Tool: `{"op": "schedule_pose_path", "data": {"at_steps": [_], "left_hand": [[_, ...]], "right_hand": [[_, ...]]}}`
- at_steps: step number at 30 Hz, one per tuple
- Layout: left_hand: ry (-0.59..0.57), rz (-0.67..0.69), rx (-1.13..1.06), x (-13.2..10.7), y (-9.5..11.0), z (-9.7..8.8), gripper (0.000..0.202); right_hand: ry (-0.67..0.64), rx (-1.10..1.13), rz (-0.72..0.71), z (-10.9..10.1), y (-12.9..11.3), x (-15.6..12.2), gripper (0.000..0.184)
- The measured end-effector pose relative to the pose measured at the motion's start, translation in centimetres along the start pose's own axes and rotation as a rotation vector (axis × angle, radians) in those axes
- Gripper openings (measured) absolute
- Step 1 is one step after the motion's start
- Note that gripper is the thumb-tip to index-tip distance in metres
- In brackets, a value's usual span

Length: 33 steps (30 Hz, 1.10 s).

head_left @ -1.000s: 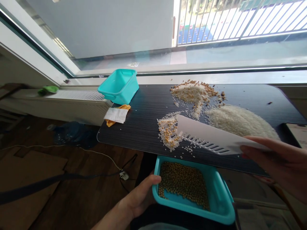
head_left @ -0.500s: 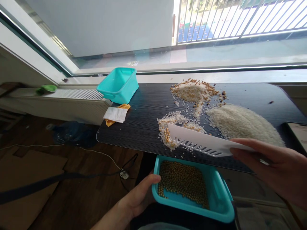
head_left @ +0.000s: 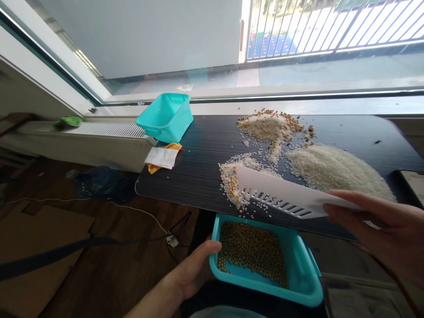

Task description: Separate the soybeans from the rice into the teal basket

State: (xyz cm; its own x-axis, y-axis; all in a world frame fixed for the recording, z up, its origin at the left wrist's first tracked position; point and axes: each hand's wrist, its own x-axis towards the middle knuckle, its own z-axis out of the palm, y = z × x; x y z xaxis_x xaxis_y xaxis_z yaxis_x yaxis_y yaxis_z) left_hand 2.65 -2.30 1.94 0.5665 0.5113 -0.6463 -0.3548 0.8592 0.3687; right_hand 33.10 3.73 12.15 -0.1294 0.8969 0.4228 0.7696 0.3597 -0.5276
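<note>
My right hand [head_left: 374,221] is closed around the handle of a white slotted spatula [head_left: 285,194]. The spatula's tip rests among a small spread of rice and yellowish peas [head_left: 233,181] near the table's front edge. With thumb over the rim, my left hand [head_left: 195,260] grips a turquoise plastic bin [head_left: 311,287] just below that edge. Greenish-brown peas [head_left: 255,247] cover most of its floor. Farther back lie a mixed heap of rice and peas [head_left: 268,126] and, to its right, a larger pile of white rice [head_left: 338,170].
A second turquoise bin [head_left: 179,126] stands at the dark table's [head_left: 202,176] back left corner, by the window. In front of it lies an orange cloth with a white one [head_left: 162,157] on top. A dark-edged flat object [head_left: 410,185] sits at the right edge.
The spatula and my right hand have shifted slightly right, leaving more peas and rice showing left of the tip. My left hand and the bin stay about where they were.
</note>
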Motion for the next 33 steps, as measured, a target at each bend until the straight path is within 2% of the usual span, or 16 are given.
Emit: {"op": "schedule_pose_path", "data": {"at_steps": [5,12,14,18,23,28,33], "left_hand": [[0.023,0.002,0.01,0.2,-0.2,-0.2,0.062],[0.004,0.007,0.004,0.2,0.0,-0.2,0.062],[0.002,0.006,0.004,0.2,0.1,-0.1,0.063],[0.007,0.005,0.007,0.1,0.1,-0.1,0.06],[0.03,0.01,0.028,-0.1,0.1,-0.1,0.057],[0.036,0.008,0.049,-0.1,0.2,0.0,0.058],[0.041,0.003,0.05,0.0,0.1,-0.2,0.062]], "right_hand": [[-0.119,0.09,0.117,1.2,0.7,-0.4,0.021],[-0.021,0.008,0.228,0.1,1.6,-0.6,0.023],[-0.015,0.006,0.189,0.0,1.1,-0.4,0.023],[-0.031,-0.007,0.021,0.2,0.2,0.1,0.023],[-0.033,0.021,0.064,0.1,-0.1,-0.3,0.019],[-0.098,0.04,0.07,-0.4,0.2,-1.4,0.012],[-0.07,0.004,0.045,-0.3,0.4,-1.6,0.014]]}}
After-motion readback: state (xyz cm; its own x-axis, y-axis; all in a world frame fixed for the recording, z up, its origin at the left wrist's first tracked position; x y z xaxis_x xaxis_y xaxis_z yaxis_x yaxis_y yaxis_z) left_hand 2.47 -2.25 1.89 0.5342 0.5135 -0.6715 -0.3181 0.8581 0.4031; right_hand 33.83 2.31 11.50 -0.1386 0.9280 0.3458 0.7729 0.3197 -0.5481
